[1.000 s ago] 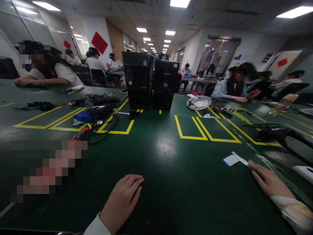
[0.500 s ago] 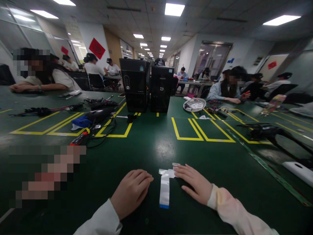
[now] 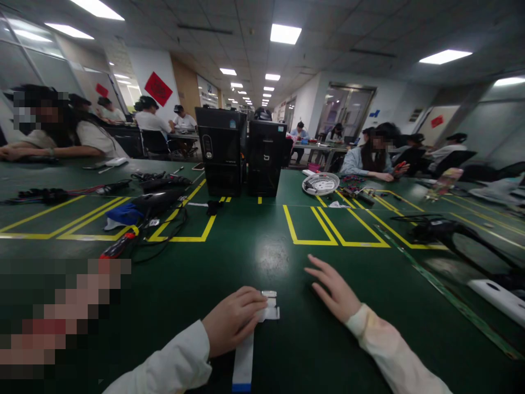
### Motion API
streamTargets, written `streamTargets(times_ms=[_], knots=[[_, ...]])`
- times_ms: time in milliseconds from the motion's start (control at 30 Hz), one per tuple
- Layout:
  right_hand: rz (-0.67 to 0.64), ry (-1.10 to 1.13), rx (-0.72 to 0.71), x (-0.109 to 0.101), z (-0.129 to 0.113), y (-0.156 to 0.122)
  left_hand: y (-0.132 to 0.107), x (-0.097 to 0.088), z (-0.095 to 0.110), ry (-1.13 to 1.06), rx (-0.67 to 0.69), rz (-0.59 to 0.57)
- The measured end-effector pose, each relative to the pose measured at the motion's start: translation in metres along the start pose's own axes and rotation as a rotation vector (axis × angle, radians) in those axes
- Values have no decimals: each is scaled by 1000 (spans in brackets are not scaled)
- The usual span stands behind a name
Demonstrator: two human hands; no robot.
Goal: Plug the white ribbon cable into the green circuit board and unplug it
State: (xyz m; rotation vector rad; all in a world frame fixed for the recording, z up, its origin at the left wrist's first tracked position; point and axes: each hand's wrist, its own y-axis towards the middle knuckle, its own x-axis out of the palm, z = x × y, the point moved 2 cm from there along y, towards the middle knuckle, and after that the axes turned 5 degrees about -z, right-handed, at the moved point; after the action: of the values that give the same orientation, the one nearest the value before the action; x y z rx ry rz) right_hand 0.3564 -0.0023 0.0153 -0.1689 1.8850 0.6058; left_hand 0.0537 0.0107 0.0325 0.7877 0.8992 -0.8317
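Note:
A white flat ribbon cable (image 3: 244, 361) with a blue end strip lies on the green table in front of me. Its far part is folded into white tabs beside my fingertips. My left hand (image 3: 235, 320) covers the cable's middle, fingers together and closed on it; the thumb and part of the cable under the palm are hidden. To the right, apart from the cable, my right hand (image 3: 335, 290) is open over the table, fingers spread and holding nothing.
Two black computer towers (image 3: 262, 158) stand at the back. A white basket (image 3: 321, 184) is right of them. Left lie a heat-gun-like black tool (image 3: 158, 201) and a red-handled tool (image 3: 118, 244). A black frame (image 3: 447, 232) and white power strip (image 3: 500, 298) lie right. People sit around.
My left hand has moved right onto the ribbon cable, and the cable has shifted left and nearer. My right hand has let go of its folded end and spread its fingers. The view has shifted slightly.

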Motion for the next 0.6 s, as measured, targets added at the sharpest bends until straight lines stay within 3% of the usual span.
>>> streamTargets(times_ms=[67,133,233,300,367,600], knots=[[185,-139,229,-18,56,-18,-1,0,3,-8,15,-95],[284,-310,472,-35,109,-44,-1,2,7,11,31,-183],[203,-477,877,-54,165,-87,-2,7,11,44,7,-229],[145,-506,1069,-61,182,-110,-2,10,11,62,-10,-221],[125,-501,1173,-66,190,-124,-3,13,11,75,-17,-210],[11,-451,1315,-71,207,-136,-4,17,9,81,-32,-214]])
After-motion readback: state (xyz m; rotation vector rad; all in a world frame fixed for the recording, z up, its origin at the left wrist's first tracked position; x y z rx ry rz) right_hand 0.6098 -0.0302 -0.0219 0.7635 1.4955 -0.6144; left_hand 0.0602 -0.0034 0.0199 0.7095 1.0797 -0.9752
